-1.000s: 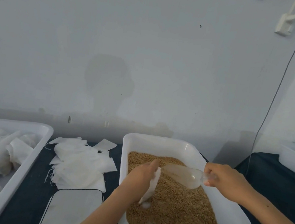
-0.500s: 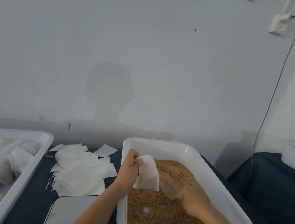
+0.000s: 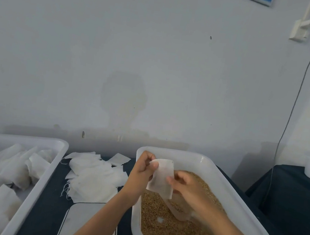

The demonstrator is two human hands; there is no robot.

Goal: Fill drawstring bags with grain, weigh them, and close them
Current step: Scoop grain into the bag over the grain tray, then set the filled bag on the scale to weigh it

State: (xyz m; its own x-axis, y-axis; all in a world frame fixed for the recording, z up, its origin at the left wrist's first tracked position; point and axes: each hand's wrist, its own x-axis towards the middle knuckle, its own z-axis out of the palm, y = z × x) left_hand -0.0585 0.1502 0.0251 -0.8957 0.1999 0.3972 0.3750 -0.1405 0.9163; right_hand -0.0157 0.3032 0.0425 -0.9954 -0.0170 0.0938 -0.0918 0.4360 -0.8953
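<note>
Over the white tub (image 3: 241,204) of grain (image 3: 171,230) near the surface's front edge, my left hand (image 3: 141,172) pinched the top corner of an empty drawstring bag (image 3: 161,176), fingers curled round the cloth. My right hand (image 3: 190,188) touched the bag's lower edge; I cannot tell whether its fingers gripped it. A clear scoop (image 3: 178,208) lay in the grain beneath. Flat bags (image 3: 94,174) were heaped left of the tub, and filled ones sat in a tray (image 3: 29,197) at the left edge
</note>
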